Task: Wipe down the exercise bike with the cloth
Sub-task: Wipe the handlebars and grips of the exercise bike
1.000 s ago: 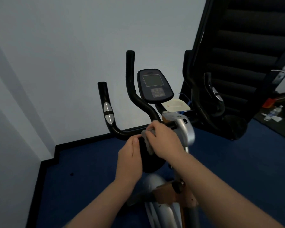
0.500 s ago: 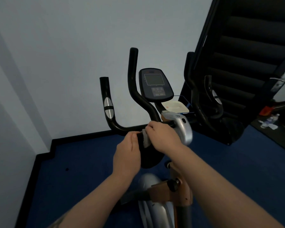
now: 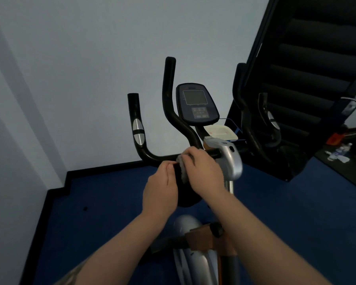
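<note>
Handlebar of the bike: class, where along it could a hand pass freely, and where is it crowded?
Free: the left bend of the handlebar, between the silver sensor and the left hand. Crowded: the middle, where both hands, the cloth under the right hand, and the silver clamp bunch together.

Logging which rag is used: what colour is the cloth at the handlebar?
Grey, shown in the head view: the small grey cloth sits under the right hand.

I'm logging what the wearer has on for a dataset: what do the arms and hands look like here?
Both forearms are bare, with no sleeves in view. The left hand and right hand wear no gloves, and no rings, watch or wristband show. A faint dark patterned patch shows on the left forearm near the bottom edge, too blurred to identify.
</note>
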Available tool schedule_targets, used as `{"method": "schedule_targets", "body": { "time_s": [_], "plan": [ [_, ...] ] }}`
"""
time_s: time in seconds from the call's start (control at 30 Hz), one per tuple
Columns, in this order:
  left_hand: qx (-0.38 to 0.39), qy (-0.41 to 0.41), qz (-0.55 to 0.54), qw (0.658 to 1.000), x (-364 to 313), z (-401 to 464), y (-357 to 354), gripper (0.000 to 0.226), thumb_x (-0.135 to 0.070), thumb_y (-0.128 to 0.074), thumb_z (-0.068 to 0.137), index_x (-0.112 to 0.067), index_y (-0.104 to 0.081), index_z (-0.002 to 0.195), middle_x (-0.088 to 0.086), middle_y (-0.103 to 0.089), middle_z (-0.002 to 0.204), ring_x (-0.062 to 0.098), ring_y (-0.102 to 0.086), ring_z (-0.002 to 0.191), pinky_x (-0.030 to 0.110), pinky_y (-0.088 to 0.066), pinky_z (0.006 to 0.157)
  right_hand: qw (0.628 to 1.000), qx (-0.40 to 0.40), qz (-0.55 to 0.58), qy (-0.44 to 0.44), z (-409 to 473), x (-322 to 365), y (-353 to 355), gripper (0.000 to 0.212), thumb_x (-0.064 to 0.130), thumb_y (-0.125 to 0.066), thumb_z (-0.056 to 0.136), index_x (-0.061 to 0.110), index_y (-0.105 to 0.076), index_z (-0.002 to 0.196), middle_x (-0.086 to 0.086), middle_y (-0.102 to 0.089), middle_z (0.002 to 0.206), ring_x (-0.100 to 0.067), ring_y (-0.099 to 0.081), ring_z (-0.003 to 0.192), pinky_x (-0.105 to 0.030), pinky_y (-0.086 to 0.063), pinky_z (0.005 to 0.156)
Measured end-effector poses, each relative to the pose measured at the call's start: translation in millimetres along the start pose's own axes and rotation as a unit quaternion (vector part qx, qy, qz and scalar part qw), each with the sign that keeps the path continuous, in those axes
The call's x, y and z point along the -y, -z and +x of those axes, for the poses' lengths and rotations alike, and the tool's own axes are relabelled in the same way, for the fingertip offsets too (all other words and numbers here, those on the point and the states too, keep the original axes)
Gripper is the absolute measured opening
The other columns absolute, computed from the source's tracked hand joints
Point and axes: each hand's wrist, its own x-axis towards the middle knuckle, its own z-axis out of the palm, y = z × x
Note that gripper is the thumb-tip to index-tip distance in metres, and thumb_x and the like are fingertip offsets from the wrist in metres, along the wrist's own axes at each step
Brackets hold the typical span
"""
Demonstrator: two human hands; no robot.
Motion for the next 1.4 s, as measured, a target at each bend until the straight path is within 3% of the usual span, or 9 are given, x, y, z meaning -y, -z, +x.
{"method": "schedule_targets", "body": {
  "time_s": [0.2, 0.43, 0.67, 0.77, 0.9, 1.03, 1.13, 1.33, 1.4],
  "plan": [
    [0.005, 0.01, 0.006, 1.0, 2.0, -0.3, -0.4, 0.033, -0.039, -0.027, 0.101, -0.034, -0.059, 0.107, -0.009, -0.065, 0.079, 0.003, -0.06, 0.071, 0.042, -0.054, 0.065, 0.982, -0.146, 0.118, 0.033, -53.8, -17.3, -14.2, 0.024, 0.019, -0.048, 0.098, 0.025, -0.055, 0.12, 0.01, -0.044, 0.115, -0.004, -0.054, 0.097, -0.022, -0.048, 0.081],
    [-0.003, 0.011, 0.0, 1.0, 0.6, 0.0, -1.0, 0.03, -0.033, -0.03, 0.103, -0.031, -0.06, 0.107, -0.007, -0.065, 0.083, 0.009, -0.061, 0.075, 0.043, -0.053, 0.067, 0.994, 0.104, 0.033, 0.025, 8.0, -9.1, 17.8, 0.015, 0.027, -0.046, 0.098, 0.025, -0.057, 0.109, 0.002, -0.057, 0.11, -0.015, -0.058, 0.099, -0.038, -0.047, 0.086],
    [-0.006, 0.012, -0.009, 1.0, 0.5, -1.0, -2.5, 0.036, -0.039, -0.026, 0.099, -0.031, -0.06, 0.109, -0.005, -0.065, 0.078, 0.011, -0.061, 0.07, 0.047, -0.054, 0.066, 0.963, -0.208, 0.169, -0.016, -59.0, -8.3, -27.1, 0.023, 0.017, -0.046, 0.099, 0.022, -0.051, 0.121, 0.016, -0.042, 0.113, 0.002, -0.051, 0.099, -0.014, -0.046, 0.081],
    [-0.019, 0.009, 0.0, 1.0, 0.4, -0.6, -3.5, 0.034, -0.035, -0.027, 0.101, -0.029, -0.061, 0.108, -0.007, -0.064, 0.078, 0.007, -0.06, 0.07, 0.042, -0.052, 0.063, 0.995, -0.087, 0.038, 0.016, -26.5, -6.5, -4.1, 0.018, 0.022, -0.045, 0.099, 0.019, -0.053, 0.114, 0.003, -0.051, 0.116, -0.015, -0.056, 0.096, -0.037, -0.049, 0.081],
    [-0.031, 0.014, -0.005, 0.999, 0.3, -0.7, -5.9, 0.033, -0.03, -0.03, 0.104, -0.028, -0.062, 0.108, -0.004, -0.065, 0.079, 0.012, -0.061, 0.074, 0.046, -0.052, 0.068, 0.994, 0.112, 0.015, -0.012, 9.4, -2.8, 16.4, 0.021, 0.027, -0.043, 0.099, 0.021, -0.055, 0.115, -0.001, -0.055, 0.117, -0.019, -0.057, 0.103, -0.039, -0.046, 0.089],
    [-0.023, 0.014, -0.001, 1.0, -0.3, -0.7, -4.3, 0.032, -0.032, -0.029, 0.104, -0.03, -0.061, 0.109, -0.009, -0.065, 0.083, 0.006, -0.061, 0.076, 0.044, -0.054, 0.069, 0.981, -0.125, 0.146, 0.015, -40.7, -10.7, -13.8, 0.02, 0.024, -0.045, 0.098, 0.024, -0.054, 0.116, 0.01, -0.05, 0.116, -0.002, -0.053, 0.098, -0.025, -0.047, 0.082],
    [-0.025, 0.015, 0.003, 1.0, 0.5, 0.0, -5.6, 0.033, -0.034, -0.028, 0.103, -0.031, -0.061, 0.108, -0.009, -0.064, 0.08, 0.005, -0.06, 0.073, 0.045, -0.054, 0.067, 0.97, -0.186, 0.156, -0.007, -53.8, -9.0, -22.6, 0.02, 0.023, -0.045, 0.098, 0.025, -0.053, 0.115, 0.011, -0.044, 0.113, -0.003, -0.054, 0.094, -0.025, -0.049, 0.077],
    [-0.028, 0.019, -0.001, 0.999, 0.5, 0.6, -6.0, 0.034, -0.034, -0.028, 0.103, -0.031, -0.062, 0.108, -0.01, -0.065, 0.086, 0.01, -0.061, 0.08, 0.046, -0.053, 0.071, 0.98, 0.187, -0.06, -0.003, 23.4, 1.2, 28.0, 0.022, 0.028, -0.043, 0.099, 0.02, -0.055, 0.116, -0.006, -0.059, 0.116, -0.024, -0.057, 0.103, -0.04, -0.047, 0.088],
    [-0.022, 0.019, -0.005, 1.0, 0.5, -0.3, -4.7, 0.033, -0.032, -0.029, 0.103, -0.03, -0.062, 0.108, -0.008, -0.065, 0.087, 0.012, -0.061, 0.081, 0.047, -0.053, 0.073, 0.99, 0.142, -0.023, -0.004, 14.0, -3.1, 23.4, 0.021, 0.026, -0.042, 0.099, 0.02, -0.055, 0.115, -0.004, -0.058, 0.116, -0.021, -0.057, 0.101, -0.041, -0.047, 0.088]
  ]
}}
